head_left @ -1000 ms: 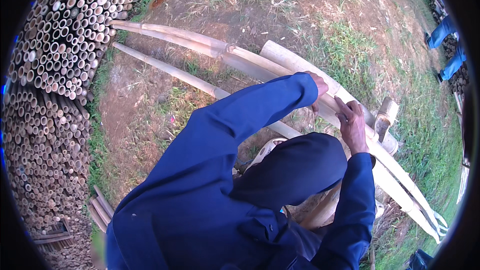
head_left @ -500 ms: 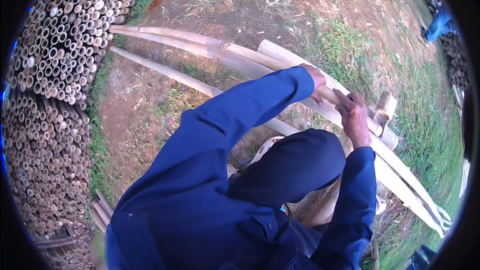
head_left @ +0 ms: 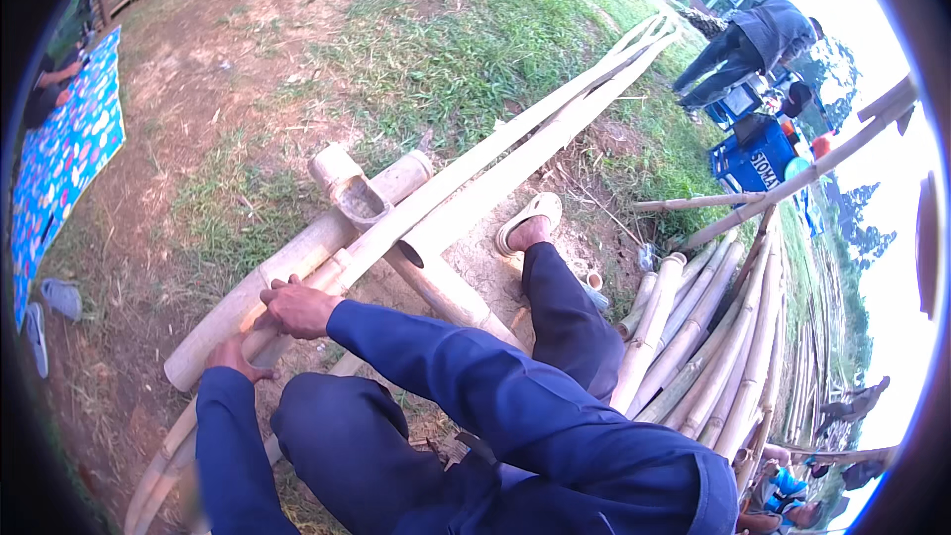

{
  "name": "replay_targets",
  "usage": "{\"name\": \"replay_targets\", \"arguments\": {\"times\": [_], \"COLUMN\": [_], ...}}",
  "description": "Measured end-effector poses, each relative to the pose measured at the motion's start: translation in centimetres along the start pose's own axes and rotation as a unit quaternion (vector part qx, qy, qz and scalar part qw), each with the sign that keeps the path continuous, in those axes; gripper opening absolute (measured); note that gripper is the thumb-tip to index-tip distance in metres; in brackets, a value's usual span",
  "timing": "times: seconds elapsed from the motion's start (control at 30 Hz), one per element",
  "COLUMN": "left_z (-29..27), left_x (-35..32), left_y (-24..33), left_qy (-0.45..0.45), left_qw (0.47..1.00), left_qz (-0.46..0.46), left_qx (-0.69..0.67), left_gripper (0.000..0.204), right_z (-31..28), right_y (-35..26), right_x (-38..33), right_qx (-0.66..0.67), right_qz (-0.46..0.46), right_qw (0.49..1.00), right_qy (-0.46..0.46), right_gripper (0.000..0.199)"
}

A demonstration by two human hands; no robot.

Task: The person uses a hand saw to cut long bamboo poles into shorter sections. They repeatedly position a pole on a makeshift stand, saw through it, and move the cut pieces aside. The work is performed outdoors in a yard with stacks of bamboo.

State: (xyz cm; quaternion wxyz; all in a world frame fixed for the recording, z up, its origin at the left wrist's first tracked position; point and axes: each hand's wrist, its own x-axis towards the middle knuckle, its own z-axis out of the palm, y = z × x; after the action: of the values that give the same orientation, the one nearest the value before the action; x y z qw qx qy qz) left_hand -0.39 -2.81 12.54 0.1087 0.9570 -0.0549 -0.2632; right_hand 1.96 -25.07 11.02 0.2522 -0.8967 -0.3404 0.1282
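A long pale bamboo pole slants from the lower left to the far upper right. My left hand is closed around it, thumb toward me. Just farther along, my right hand grips the same pole with bent fingers; its underside is hidden. Beneath the pole lies a thick bamboo log. From this log rises a short bamboo stub with a notch cut in it, and the pole passes beside the notch. A second bamboo length with a hollow cut end runs alongside.
Stacked bamboo poles lie at my right, below a slanting pole rail. My foot in a pale clog rests on the ground. Far right, a person bends near a blue container. A patterned blue sheet lies left.
The view has swung to the right, so my hands and the pole appear farther left. Both hands remain on the pole, close together.
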Motion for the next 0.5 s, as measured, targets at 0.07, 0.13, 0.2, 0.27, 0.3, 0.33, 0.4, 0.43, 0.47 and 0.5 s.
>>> {"name": "replay_targets", "arguments": {"times": [0.07, 0.13, 0.2, 0.27, 0.3, 0.33, 0.4, 0.43, 0.47, 0.5], "left_z": [0.8, 0.9, 0.9, 1.0, 0.9, 0.9, 1.4, 1.9, 2.2, 1.8], "left_x": [-0.5, -0.5, -0.3, 0.3, 0.4, 0.6, 1.1, 1.3, 1.6, 1.3], "left_y": [-0.5, -0.2, -0.3, -0.5, -0.8, -0.9, -1.4, -1.5, -1.6, -1.9], "left_qy": [0.049, 0.047, 0.029, -0.005, -0.007, -0.009, -0.003, 0.003, 0.008, 0.015], "left_qw": [0.998, 0.998, 0.999, 1.000, 1.000, 1.000, 1.000, 1.000, 1.000, 1.000], "left_qz": [-0.002, -0.004, -0.009, -0.012, -0.007, -0.001, 0.000, -0.001, 0.000, -0.004], "left_qx": [0.030, 0.043, 0.041, 0.026, 0.021, 0.017, 0.008, 0.005, 0.002, 0.006], "left_gripper": [0.099, 0.097, 0.094, 0.090, 0.089, 0.088, 0.087, 0.087, 0.086, 0.087], "right_z": [0.2, 0.7, 1.1, 1.4, 1.3, 1.1, 0.9, 1.0, 0.8, -0.2], "right_y": [-0.3, -0.1, 0.2, 0.6, 0.4, 0.2, -0.1, -0.3, -0.1, -0.8], "right_x": [-0.3, -0.6, -0.5, -0.1, 0.0, 0.0, -0.4, -1.0, -2.0, -3.3], "right_qx": [0.003, -0.002, -0.008, -0.025, -0.040, -0.055, -0.053, -0.060, -0.068, -0.061], "right_qz": [-0.009, -0.008, -0.001, 0.011, 0.010, 0.010, 0.006, 0.003, 0.003, -0.007], "right_qw": [1.000, 1.000, 1.000, 1.000, 0.999, 0.998, 0.998, 0.997, 0.994, 0.993], "right_qy": [0.018, 0.023, 0.023, 0.013, 0.012, 0.012, 0.031, 0.057, 0.083, 0.104], "right_gripper": [0.042, 0.045, 0.046, 0.047, 0.047, 0.046, 0.055, 0.058, 0.061, 0.069]}}
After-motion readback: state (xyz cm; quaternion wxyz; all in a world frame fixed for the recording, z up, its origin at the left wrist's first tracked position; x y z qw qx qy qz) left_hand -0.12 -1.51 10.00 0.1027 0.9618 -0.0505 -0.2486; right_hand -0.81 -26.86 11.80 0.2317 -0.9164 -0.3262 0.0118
